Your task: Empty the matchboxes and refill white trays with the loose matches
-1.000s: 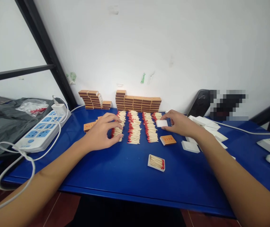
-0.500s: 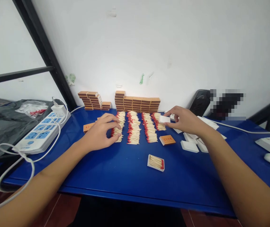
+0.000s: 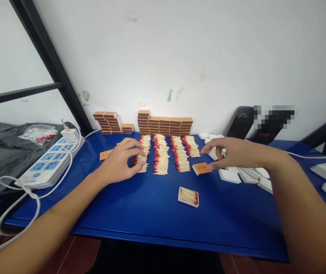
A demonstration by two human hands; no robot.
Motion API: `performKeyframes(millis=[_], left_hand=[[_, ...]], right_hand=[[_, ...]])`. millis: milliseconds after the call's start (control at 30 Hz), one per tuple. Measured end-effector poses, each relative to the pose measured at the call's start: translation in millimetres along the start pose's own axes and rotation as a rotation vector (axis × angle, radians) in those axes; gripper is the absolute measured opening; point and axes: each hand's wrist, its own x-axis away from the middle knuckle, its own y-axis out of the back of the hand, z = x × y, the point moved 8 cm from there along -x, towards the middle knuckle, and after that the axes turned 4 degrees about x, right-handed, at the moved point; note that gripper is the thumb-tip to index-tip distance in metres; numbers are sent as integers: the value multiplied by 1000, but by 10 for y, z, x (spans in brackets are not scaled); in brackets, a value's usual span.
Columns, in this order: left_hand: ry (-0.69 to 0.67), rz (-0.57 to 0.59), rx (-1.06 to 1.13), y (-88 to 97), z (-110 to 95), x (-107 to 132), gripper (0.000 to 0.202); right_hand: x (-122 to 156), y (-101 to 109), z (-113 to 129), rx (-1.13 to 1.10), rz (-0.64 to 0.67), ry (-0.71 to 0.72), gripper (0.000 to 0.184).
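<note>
My left hand [image 3: 120, 158] rests at the leftmost row of red-tipped matches [image 3: 145, 144]. Its thumb and fingers are apart and hold nothing I can see. My right hand [image 3: 228, 152] is open, its thumb beside or on an orange matchbox [image 3: 200, 168] and its index finger near the rightmost row of matches [image 3: 190, 146]. Between them lie two more match rows. A white matchbox tray [image 3: 188, 196] full of matches lies nearer the front. Under and behind my right hand are several white matchbox trays [image 3: 229, 176], partly hidden.
Matchboxes stand stacked against the wall [image 3: 168, 126], with another stack [image 3: 108, 123] to the left. An orange matchbox [image 3: 104, 155] lies partly behind my left hand. A power strip [image 3: 48, 161] with looped white cable is at left; a black phone-like object [image 3: 240, 122] leans at right.
My right hand has let go of a white matchbox tray and moved slightly right and down, towards the orange matchbox. My left hand has stayed in place.
</note>
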Motion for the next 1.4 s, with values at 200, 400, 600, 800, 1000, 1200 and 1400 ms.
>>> performKeyframes(millis=[200, 400, 600, 800, 1000, 1200, 1400], left_hand=[[-13, -11, 5, 13, -25, -16, 10], [-9, -13, 8, 28, -25, -21, 11], [-2, -1, -2, 19, -17, -16, 11], [1, 13, -1, -2, -12, -15, 11], [-15, -2, 13, -5, -13, -24, 10], [-26, 6, 13, -7, -28, -27, 10], [-12, 10, 6, -16, 1, -32, 11]], right_hand=[[-86, -312, 112, 66, 126, 44, 43], [-97, -324, -75, 103, 137, -19, 40], [217, -286, 593, 51, 106, 142, 50], [393, -642, 1190, 61, 231, 248, 47], [293, -532, 961, 92, 172, 176, 54], [194, -214, 434, 199, 53, 19, 33], [178, -303, 225, 187, 156, -82, 29]])
